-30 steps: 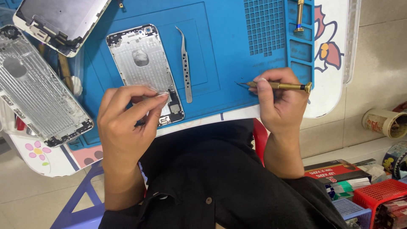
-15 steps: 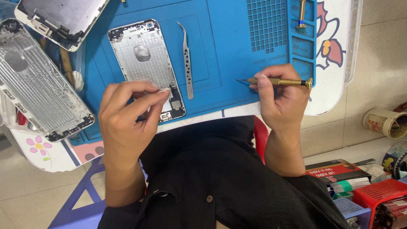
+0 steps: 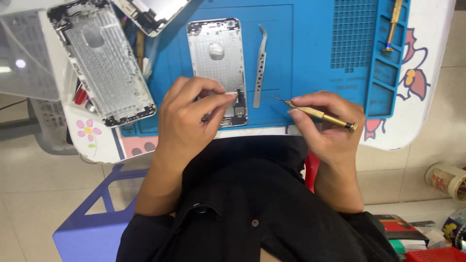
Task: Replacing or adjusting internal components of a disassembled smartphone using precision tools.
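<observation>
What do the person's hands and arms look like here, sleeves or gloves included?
Both hands, the left hand and the right hand, are bare: no gloves, rings or watch show. The forearms are uncovered, with black sleeves reaching only near the elbows, matching the black buttoned shirt.

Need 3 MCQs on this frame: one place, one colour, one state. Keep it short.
1. Where do the tweezers lie?
A) right of the phone housing
B) on the floor
C) in the left hand

2. Colour of the work mat?
A) green
B) blue
C) black

3. What does the right hand grip?
A) nothing
B) the tweezers
C) a brass screwdriver

Answers: 1 A, they rest on the mat beside the housing; 2 B, the mat is plainly blue; 3 C, the fingers close round the screwdriver's shaft.
</observation>
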